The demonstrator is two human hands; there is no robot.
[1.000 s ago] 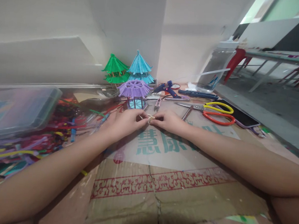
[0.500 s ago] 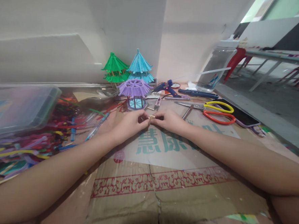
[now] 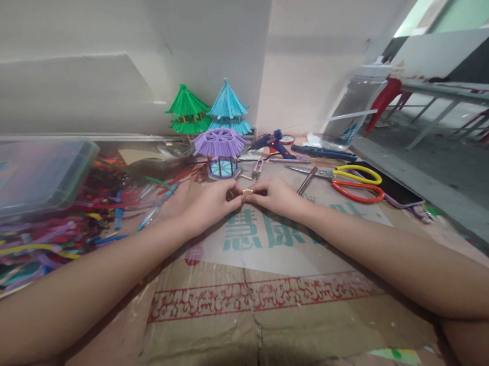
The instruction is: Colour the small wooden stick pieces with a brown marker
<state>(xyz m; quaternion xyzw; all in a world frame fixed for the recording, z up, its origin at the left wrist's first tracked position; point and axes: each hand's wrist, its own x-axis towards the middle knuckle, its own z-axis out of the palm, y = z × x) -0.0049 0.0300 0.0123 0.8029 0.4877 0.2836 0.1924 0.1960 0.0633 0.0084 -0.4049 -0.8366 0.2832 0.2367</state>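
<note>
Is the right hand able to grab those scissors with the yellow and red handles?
Probably yes: the scissors lie just past the right hand, nothing covers their handles, and only a thin brown stick lies between. That hand is pinching a small pale piece, though.

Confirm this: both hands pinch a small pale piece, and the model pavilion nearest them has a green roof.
Not green: the head view shows a purple roof on that pavilion. The left hand and right hand do pinch the small pale piece.
</note>
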